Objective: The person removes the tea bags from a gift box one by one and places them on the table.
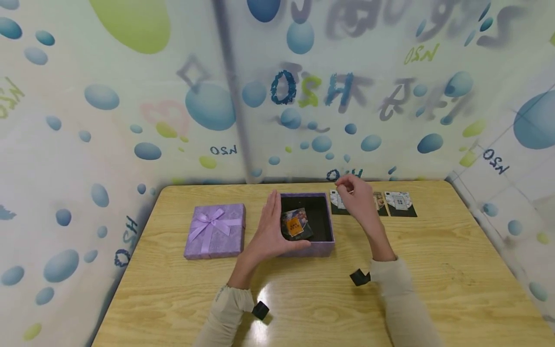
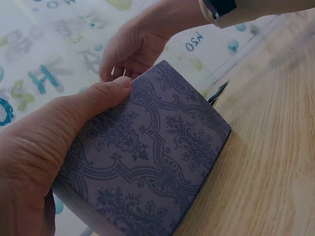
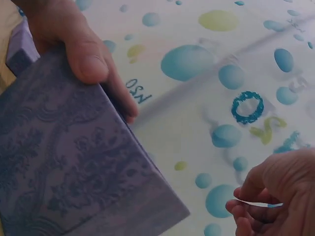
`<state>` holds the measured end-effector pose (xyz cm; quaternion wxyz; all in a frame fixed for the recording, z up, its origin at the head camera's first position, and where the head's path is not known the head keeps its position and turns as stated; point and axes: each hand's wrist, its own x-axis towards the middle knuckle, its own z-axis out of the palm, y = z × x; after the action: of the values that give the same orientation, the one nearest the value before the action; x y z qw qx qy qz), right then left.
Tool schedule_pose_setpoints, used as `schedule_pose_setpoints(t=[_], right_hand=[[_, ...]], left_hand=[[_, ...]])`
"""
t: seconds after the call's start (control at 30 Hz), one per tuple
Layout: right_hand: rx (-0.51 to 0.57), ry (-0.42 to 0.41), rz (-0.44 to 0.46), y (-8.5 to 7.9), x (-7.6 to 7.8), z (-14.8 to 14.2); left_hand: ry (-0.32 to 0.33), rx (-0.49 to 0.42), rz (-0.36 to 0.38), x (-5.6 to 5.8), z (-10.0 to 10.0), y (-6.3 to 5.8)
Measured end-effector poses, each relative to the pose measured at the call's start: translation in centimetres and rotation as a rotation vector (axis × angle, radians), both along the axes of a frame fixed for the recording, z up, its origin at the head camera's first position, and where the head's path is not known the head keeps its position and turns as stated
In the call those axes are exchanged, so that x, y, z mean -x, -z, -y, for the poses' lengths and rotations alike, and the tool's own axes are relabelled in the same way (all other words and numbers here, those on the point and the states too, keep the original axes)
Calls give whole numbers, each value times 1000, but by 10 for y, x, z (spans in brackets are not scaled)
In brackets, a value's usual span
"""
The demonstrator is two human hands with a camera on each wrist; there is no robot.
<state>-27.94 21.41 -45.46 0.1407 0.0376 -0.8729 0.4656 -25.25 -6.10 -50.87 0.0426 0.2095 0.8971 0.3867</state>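
Note:
In the head view, my left hand (image 1: 269, 231) rests against the front left corner of a purple box (image 1: 318, 248), its fingers straight along the left side and its thumb along the front. Inside the box, a dark printed card (image 1: 304, 230) with an orange patch lies at a tilt. My right hand (image 1: 357, 196) is raised behind and right of the box, over the row of cards. Its fingers are loosely bent in the right wrist view, with a thin light slit between them and no object visible. The box front (image 2: 152, 152) bears a floral pattern.
A purple lid (image 1: 234, 246) with a ribbon bow lies left of the box on the wooden table (image 1: 321, 299). Along the back right are printed cards (image 1: 400, 204), partly hidden by my right hand. A wall printed with bubbles (image 1: 210, 108) stands behind the table.

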Motion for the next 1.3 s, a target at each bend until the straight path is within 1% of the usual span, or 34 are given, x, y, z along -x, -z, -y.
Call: schedule_pose_setpoints(t=[0.1, 0.23, 0.37, 0.47, 0.53, 0.6, 0.73, 0.87, 0.97, 1.0, 1.13, 1.3], right_hand=[[0, -65, -1, 2, -2, 9], [-17, -137, 27, 2, -6, 22], [-58, -213, 61, 7, -8, 38], [-119, -273, 86, 14, -8, 52], [-178, -290, 92, 18, -9, 63], [-248, -288, 85, 22, -11, 72], [-382, -222, 79, 25, -15, 85], [-584, -193, 95, 29, -17, 92], [-742, -203, 88, 31, -17, 94], [-780, -206, 88, 30, -18, 95], [-898, -212, 94, 31, -18, 97], [-1036, -240, 146, 32, -15, 99]], left_hand=[[3, 0, 2, 0, 0, 0], [7, -1, 9, -1, 0, 0], [9, 4, -4, -1, 1, 1], [11, 4, -9, -1, 1, 1], [16, 0, -12, -2, 1, 1], [19, -3, -17, -2, 2, 2], [21, -4, -25, -1, 2, 3], [14, 11, -28, 1, 3, 4], [14, 20, -33, 2, 3, 3], [14, 24, -31, 2, 3, 3], [18, 43, -32, 3, 3, 3], [28, 46, -44, 4, 3, 3]])
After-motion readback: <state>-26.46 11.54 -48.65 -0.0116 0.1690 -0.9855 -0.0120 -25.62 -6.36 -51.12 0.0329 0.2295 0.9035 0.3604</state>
